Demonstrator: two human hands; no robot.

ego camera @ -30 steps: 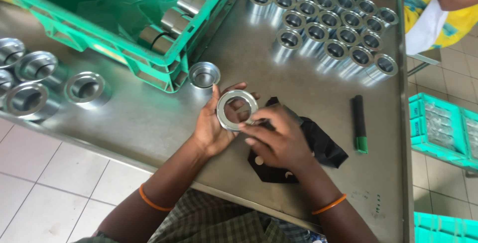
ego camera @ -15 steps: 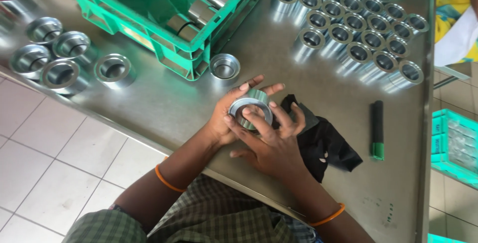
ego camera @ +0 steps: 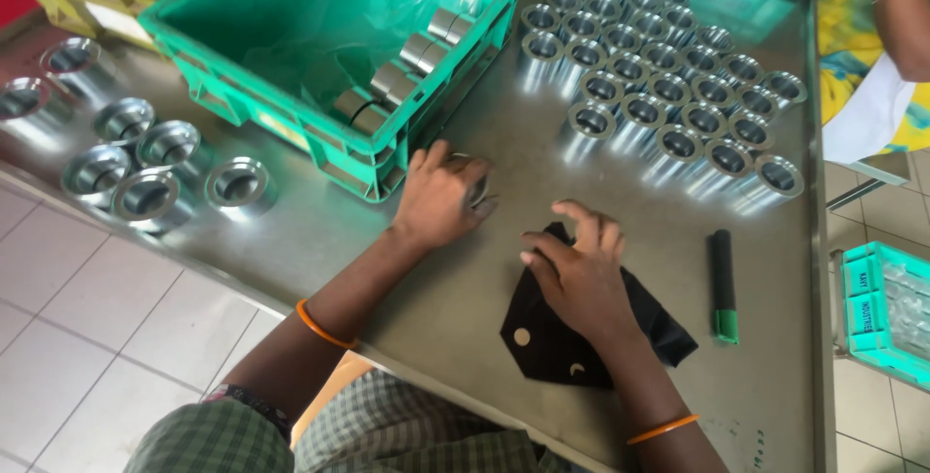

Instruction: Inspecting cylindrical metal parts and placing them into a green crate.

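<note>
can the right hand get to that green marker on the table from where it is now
Probably yes. The right hand rests on the black cloth, and the marker lies just beside it on bare table with nothing between them.

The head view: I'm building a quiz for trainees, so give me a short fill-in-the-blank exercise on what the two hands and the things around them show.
1. The left hand covers a metal ring beside the ____ crate.
2. The right hand rests on a ____ cloth.
3. The marker has a ____ cap.
4. Each wrist wears an ____ band.

Missing words: green; black; green; orange
</note>
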